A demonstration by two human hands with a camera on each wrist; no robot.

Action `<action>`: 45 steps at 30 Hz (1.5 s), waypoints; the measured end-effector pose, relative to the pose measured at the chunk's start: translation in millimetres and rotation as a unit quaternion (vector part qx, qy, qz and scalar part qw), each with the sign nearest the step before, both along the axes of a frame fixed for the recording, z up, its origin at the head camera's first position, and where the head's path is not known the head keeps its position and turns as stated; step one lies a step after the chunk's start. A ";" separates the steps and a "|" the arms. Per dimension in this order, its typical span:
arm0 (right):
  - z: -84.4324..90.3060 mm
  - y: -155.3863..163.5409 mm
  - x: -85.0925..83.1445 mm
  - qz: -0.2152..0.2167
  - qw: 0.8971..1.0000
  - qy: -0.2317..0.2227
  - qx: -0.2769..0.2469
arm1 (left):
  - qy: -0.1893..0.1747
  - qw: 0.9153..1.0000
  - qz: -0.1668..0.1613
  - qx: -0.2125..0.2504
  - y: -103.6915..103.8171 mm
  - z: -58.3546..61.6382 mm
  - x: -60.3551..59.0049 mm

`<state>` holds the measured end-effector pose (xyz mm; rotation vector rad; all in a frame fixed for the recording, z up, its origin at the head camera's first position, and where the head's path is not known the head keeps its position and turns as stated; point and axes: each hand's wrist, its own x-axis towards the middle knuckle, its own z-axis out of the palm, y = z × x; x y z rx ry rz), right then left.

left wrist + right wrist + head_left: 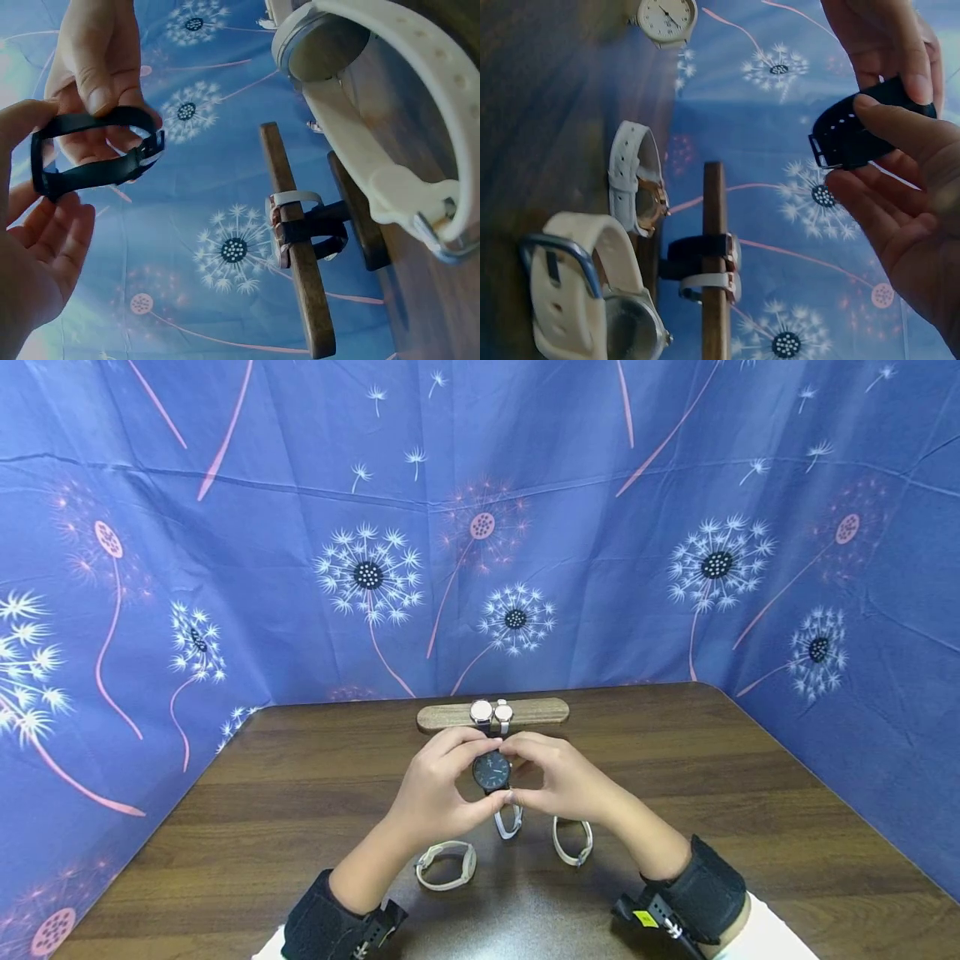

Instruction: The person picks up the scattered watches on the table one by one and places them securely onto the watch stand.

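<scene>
Black watch (492, 771) pinched btwn left hand (438, 793) & right hand (558, 785) (above table).

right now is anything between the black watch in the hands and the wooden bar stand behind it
Nothing visible. Both hands hold the black watch just in front of the wooden bar. Two watches already sit at the bar's middle; its ends are bare.

No words, brands or numbers can be read; the cream watch dial (665, 18) carries marks too small to make out.
</scene>
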<state>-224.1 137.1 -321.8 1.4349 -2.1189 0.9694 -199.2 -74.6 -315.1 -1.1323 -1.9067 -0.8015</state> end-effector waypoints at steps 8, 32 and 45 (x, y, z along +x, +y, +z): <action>-1.6 -3.7 0.3 0.007 0.998 -0.033 -0.059 | -0.059 0.992 -0.088 0.073 0.8 -0.8 -1.8; -1.5 2.9 -5.5 -0.003 0.997 -0.054 -0.051 | -0.120 0.984 -0.107 0.082 -11.1 -3.8 -14.4; -4.9 59.0 -50.7 -0.151 0.970 -0.142 -0.129 | -0.215 0.966 0.024 0.143 -45.5 20.4 -21.7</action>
